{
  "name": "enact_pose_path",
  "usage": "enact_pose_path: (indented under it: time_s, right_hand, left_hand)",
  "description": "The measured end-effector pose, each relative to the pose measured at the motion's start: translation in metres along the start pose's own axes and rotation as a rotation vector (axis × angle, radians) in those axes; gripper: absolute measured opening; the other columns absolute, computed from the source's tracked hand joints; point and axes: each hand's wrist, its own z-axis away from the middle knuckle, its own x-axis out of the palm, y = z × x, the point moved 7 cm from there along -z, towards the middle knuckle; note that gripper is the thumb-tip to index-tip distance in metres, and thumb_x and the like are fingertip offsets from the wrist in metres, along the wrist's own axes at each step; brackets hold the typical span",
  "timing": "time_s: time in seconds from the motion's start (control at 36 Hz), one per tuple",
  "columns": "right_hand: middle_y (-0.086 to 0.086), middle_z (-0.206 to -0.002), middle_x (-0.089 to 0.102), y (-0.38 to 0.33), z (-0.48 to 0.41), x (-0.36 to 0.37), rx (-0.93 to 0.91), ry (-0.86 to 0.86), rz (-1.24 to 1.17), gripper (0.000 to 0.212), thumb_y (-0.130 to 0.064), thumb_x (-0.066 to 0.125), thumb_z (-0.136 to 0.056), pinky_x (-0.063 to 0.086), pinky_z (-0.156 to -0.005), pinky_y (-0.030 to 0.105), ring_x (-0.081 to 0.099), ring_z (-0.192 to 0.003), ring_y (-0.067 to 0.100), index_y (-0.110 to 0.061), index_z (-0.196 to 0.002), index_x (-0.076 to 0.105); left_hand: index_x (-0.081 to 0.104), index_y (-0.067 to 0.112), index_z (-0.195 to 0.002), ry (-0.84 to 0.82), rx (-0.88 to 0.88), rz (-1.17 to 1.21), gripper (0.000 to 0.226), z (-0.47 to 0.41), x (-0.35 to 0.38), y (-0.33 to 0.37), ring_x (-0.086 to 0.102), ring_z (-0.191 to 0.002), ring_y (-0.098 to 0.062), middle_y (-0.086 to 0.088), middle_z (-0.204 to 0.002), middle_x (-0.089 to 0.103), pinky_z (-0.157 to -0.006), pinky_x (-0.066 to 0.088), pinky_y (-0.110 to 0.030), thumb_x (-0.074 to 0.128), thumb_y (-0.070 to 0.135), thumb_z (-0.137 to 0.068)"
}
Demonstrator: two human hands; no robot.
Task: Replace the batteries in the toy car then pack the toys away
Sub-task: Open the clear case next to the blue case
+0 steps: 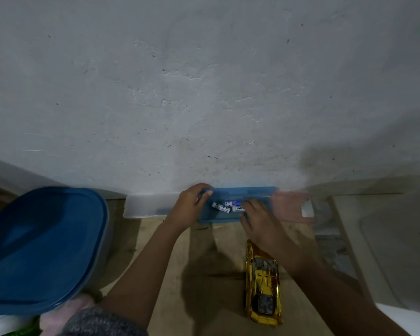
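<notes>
A small blue tray [243,192] stands against the wall at the back of the wooden table, with white batteries [220,207] lying in it. My left hand [188,207] grips the tray's left end, thumb over its rim. My right hand [258,220] reaches into the tray from the right, its fingers on the batteries; whether it holds one is hidden. A shiny gold toy car [262,284] lies on the table just below my right forearm, nose pointing away from the wall.
A big bin with a blue lid [41,246] stands at the left. A clear box [147,206] and a pinkish one [292,206] flank the tray along the wall. A white container [386,238] sits at the right. Bare wooden table [211,248] lies between my arms.
</notes>
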Motion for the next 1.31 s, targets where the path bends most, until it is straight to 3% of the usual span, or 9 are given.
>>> enact_pose_path:
  time_s: [0.17, 0.36, 0.47, 0.58, 0.75, 0.94, 1.08, 1.17, 1.31]
  right_hand:
    - [0.009, -0.130, 0.043, -0.015, -0.011, 0.022, 0.092, -0.040, 0.039, 0.039, -0.034, 0.034, -0.098, 0.042, -0.094, 0.033, 0.046, -0.114, 0.021, -0.013, -0.130, 0.043]
    - [0.005, -0.121, 0.051, -0.042, -0.017, 0.038, 0.055, -0.022, 0.160, 0.065, -0.053, 0.007, -0.087, 0.041, -0.086, 0.041, 0.049, -0.109, 0.024, -0.019, -0.124, 0.048]
    - [0.003, -0.113, 0.055, -0.057, -0.020, 0.045, 0.053, -0.037, 0.185, 0.060, -0.051, 0.013, -0.089, 0.041, -0.082, 0.043, 0.051, -0.103, 0.022, -0.018, -0.120, 0.052]
    - [0.003, -0.093, 0.061, -0.064, -0.022, 0.041, 0.076, 0.052, 0.210, 0.047, -0.046, 0.027, -0.088, 0.047, -0.071, 0.041, 0.057, -0.085, 0.020, -0.017, -0.101, 0.061]
    - [0.006, -0.079, 0.062, -0.067, -0.027, 0.044, 0.176, 0.009, 0.252, 0.045, -0.044, 0.029, -0.081, 0.049, -0.068, 0.043, 0.059, -0.074, 0.022, -0.014, -0.086, 0.062]
    - [0.011, -0.107, 0.060, -0.070, -0.031, 0.054, 0.128, -0.084, 0.148, 0.034, -0.031, 0.032, -0.095, 0.037, -0.090, 0.044, 0.054, -0.100, 0.027, -0.009, -0.109, 0.053]
    - [0.013, -0.111, 0.058, -0.071, -0.035, 0.050, 0.166, -0.174, 0.065, 0.032, -0.031, 0.035, -0.095, 0.038, -0.090, 0.041, 0.054, -0.100, 0.029, -0.007, -0.110, 0.048]
    - [0.015, -0.117, 0.055, -0.071, -0.036, 0.050, 0.193, -0.249, 0.068, 0.033, -0.030, 0.037, -0.094, 0.033, -0.098, 0.047, 0.052, -0.107, 0.031, -0.005, -0.114, 0.047]
    - [0.015, -0.121, 0.054, -0.073, -0.035, 0.049, 0.277, -0.242, -0.019, 0.034, -0.028, 0.037, -0.094, 0.029, -0.100, 0.049, 0.047, -0.114, 0.032, -0.005, -0.116, 0.048]
  left_hand:
    - [0.061, 0.010, -0.113, -0.053, -0.008, -0.019, 0.023, -0.004, -0.003, -0.002, 0.052, -0.078, -0.003, -0.001, -0.099, 0.062, -0.068, 0.038, -0.002, 0.047, 0.021, -0.097]
    - [0.062, 0.011, -0.112, -0.098, -0.039, 0.060, 0.023, -0.006, -0.005, -0.005, 0.057, -0.101, -0.015, -0.005, -0.109, 0.064, -0.081, 0.041, -0.009, 0.048, 0.021, -0.097]
    - [0.062, 0.011, -0.114, -0.119, -0.060, 0.086, 0.024, -0.008, -0.006, -0.006, 0.056, -0.105, -0.014, -0.005, -0.113, 0.064, -0.088, 0.041, -0.017, 0.049, 0.021, -0.096]
    - [0.063, 0.010, -0.115, -0.121, -0.068, 0.108, 0.024, -0.009, -0.007, -0.006, 0.056, -0.106, -0.014, -0.004, -0.112, 0.064, -0.091, 0.042, -0.020, 0.051, 0.019, -0.096]
    - [0.065, 0.007, -0.110, -0.064, -0.046, 0.107, 0.022, -0.010, -0.008, -0.004, 0.057, -0.098, -0.010, -0.002, -0.103, 0.064, -0.079, 0.041, -0.001, 0.053, 0.015, -0.094]
    - [0.066, 0.007, -0.109, -0.030, -0.044, 0.104, 0.021, -0.010, -0.009, -0.005, 0.057, -0.097, -0.010, 0.001, -0.101, 0.063, -0.077, 0.040, 0.002, 0.054, 0.015, -0.094]
    - [0.066, 0.005, -0.108, -0.031, -0.047, 0.129, 0.020, -0.011, -0.008, -0.004, 0.057, -0.095, -0.009, 0.001, -0.100, 0.064, -0.077, 0.041, 0.001, 0.055, 0.013, -0.093]
    - [0.066, 0.005, -0.107, -0.024, -0.042, 0.121, 0.020, -0.010, -0.008, -0.004, 0.057, -0.094, -0.009, 0.002, -0.100, 0.064, -0.077, 0.040, 0.002, 0.054, 0.012, -0.093]
    - [0.066, 0.003, -0.107, 0.001, -0.026, 0.105, 0.019, -0.010, -0.007, -0.004, 0.057, -0.093, -0.010, 0.001, -0.099, 0.063, -0.076, 0.039, 0.002, 0.055, 0.010, -0.093]
